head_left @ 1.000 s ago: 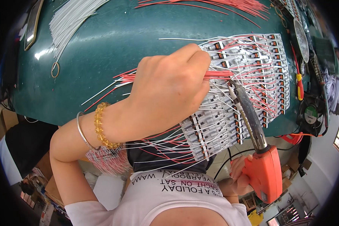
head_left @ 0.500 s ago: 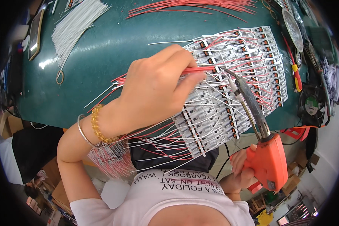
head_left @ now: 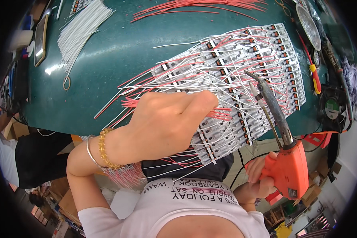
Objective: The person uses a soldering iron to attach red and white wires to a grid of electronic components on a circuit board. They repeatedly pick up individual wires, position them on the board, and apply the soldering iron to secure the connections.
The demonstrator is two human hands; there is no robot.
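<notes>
My left hand (head_left: 166, 123) is closed around a bundle of short red wires (head_left: 220, 114), whose ends stick out beyond the fingertips and behind the hand. Below it spreads a slanted panel of small circuit boards (head_left: 216, 148), with red and white wires running from its rows. In my right hand (head_left: 260, 180) is an orange soldering gun (head_left: 287, 168), gripped by the handle. Its dark bent tip and a thin metal tube with a pale nozzle point over the panel's middle. The left palm and fingertips are partly hidden.
White wires (head_left: 81, 35) lie at the far left, beside a phone (head_left: 40, 41). Loose red wires (head_left: 198, 4) lie at the back. To the right are a yellow-red screwdriver (head_left: 314, 77), a metal dish (head_left: 308, 27) and a small black fan (head_left: 331, 108). Another wired batch (head_left: 125, 176) hangs below my left wrist.
My left hand has moved nearer to my body with the red wires, whose front ends are more spread. The soldering gun has shifted slightly right, its tip farther from the bundle.
</notes>
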